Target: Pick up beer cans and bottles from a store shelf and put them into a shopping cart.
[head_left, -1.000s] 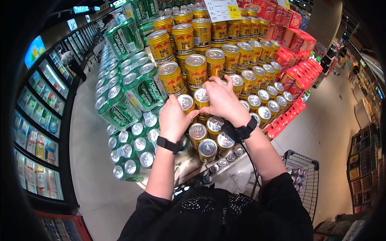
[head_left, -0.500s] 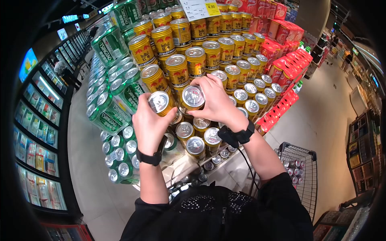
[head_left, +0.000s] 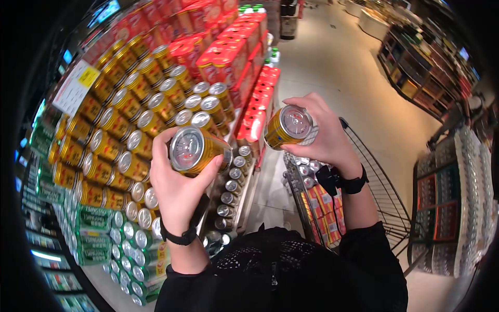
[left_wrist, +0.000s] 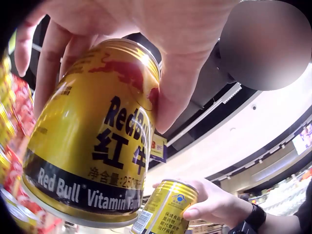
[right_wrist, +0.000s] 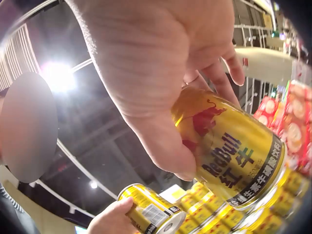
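Note:
My left hand (head_left: 179,200) grips a gold Red Bull can (head_left: 208,151), tilted with its silver top toward me, thumb along the near side. In the left wrist view the can's label (left_wrist: 102,141) faces the camera. Farther right, my right hand (head_left: 332,138) holds a second gold can (head_left: 286,127) between thumb and fingers, also tilted. That can's red bull print (right_wrist: 209,117) shows in the right wrist view. Both cans are up off the display, the left one overlapping the stacked gold cans (head_left: 125,119) and the right one above the far end of a shopping cart (head_left: 382,182).
Silver-topped cans (head_left: 306,174) and red-yellow packs (head_left: 322,210) lie in the cart. Red drink packs (head_left: 223,57) fill the display's right part; green Tsingtao packs (head_left: 93,234) stand at lower left. Crated bottles (head_left: 436,203) are stacked right of the cart.
Both hands have lifted one can each from the gold stack. The view has swung right toward the cart, and the right hand with its can has moved away from the left.

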A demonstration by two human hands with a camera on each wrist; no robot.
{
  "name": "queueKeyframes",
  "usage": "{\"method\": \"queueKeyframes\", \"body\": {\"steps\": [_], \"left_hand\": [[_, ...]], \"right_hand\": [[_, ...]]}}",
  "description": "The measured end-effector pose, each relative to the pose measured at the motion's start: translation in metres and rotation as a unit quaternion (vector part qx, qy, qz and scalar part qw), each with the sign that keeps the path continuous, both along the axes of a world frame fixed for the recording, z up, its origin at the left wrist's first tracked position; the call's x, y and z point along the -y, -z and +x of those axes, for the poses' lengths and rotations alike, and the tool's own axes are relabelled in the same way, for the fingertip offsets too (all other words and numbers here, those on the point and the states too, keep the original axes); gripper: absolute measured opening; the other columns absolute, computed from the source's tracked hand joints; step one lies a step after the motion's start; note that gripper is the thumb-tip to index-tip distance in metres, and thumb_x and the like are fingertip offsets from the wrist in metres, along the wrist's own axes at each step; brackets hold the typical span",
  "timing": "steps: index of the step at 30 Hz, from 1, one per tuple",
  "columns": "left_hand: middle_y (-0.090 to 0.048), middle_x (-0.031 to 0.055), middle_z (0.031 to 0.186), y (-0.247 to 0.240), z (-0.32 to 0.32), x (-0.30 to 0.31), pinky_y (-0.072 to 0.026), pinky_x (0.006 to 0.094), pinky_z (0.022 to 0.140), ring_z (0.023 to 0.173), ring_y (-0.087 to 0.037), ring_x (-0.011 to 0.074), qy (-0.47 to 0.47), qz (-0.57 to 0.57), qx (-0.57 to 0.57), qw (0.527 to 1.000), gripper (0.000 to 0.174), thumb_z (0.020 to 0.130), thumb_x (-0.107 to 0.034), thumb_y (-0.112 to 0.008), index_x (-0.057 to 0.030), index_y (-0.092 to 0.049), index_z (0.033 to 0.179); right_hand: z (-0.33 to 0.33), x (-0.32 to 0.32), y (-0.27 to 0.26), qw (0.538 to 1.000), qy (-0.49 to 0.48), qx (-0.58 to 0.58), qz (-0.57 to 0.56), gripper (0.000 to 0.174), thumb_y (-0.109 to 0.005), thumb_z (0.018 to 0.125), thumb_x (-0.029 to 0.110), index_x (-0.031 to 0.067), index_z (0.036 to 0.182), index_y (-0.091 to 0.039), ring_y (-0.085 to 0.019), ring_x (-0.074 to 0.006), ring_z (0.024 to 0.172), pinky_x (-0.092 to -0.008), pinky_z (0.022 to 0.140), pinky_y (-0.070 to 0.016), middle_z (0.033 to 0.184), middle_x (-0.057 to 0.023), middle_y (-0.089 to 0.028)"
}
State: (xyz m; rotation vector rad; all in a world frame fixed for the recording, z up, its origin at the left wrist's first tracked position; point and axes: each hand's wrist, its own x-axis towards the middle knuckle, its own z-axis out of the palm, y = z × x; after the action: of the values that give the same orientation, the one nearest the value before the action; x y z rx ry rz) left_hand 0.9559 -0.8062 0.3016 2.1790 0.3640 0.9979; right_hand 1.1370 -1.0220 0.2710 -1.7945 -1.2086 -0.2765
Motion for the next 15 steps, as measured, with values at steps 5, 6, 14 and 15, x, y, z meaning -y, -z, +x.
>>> {"method": "queueKeyframes", "body": {"steps": [5, 6, 14, 15], "left_hand": [[-0.071, 0.0138, 0.088, 0.048, 0.105, 0.064, -0.0554, 0.0368, 0.076, 0.084, -0.072, 0.0263, 0.169, 0.022, -0.044, 0.984, 0.065, 0.063, -0.019, -0.091, -0.0001, -0.054, 0.113], [-0.071, 0.0152, 0.087, 0.055, 0.121, 0.082, -0.0556, 0.0375, 0.076, 0.084, -0.072, 0.0287, 0.187, -0.005, -0.093, 0.978, 0.063, 0.063, -0.020, -0.090, -0.0004, -0.054, 0.111], [-0.067, 0.0217, 0.094, 0.195, 0.224, 0.138, -0.0533, 0.0465, 0.078, 0.088, -0.067, 0.0391, 0.273, 0.068, -0.224, 0.933, 0.068, 0.063, -0.027, -0.088, -0.0015, -0.051, 0.114], [-0.067, 0.0225, 0.095, 0.214, 0.233, 0.138, -0.0533, 0.0463, 0.078, 0.089, -0.067, 0.0394, 0.282, 0.068, -0.231, 0.929, 0.069, 0.063, -0.027, -0.088, -0.0014, -0.051, 0.115]], "right_hand": [[0.023, 0.111, 0.054, 0.987, 0.137, 0.014, -0.080, 0.060, -0.084, 0.063, 0.021, 0.0100, 0.116, -0.060, -0.056, -0.0303, 0.095, -0.0389, 0.085, -0.0435, 0.098, -0.0082, -0.056], [0.025, 0.128, 0.066, 0.982, 0.162, 0.002, -0.092, 0.061, -0.085, 0.062, 0.021, 0.0099, 0.116, -0.060, -0.056, -0.0308, 0.095, -0.0394, 0.085, -0.0438, 0.099, -0.0085, -0.056], [0.036, 0.203, 0.175, 0.949, 0.276, -0.124, -0.090, 0.064, -0.089, 0.057, 0.016, 0.0086, 0.113, -0.059, -0.058, -0.0345, 0.096, -0.0425, 0.084, -0.0478, 0.102, -0.0120, -0.058], [0.037, 0.204, 0.186, 0.946, 0.281, -0.140, -0.082, 0.064, -0.089, 0.057, 0.017, 0.0083, 0.113, -0.059, -0.059, -0.0345, 0.096, -0.0425, 0.083, -0.0480, 0.102, -0.0121, -0.058]]}}
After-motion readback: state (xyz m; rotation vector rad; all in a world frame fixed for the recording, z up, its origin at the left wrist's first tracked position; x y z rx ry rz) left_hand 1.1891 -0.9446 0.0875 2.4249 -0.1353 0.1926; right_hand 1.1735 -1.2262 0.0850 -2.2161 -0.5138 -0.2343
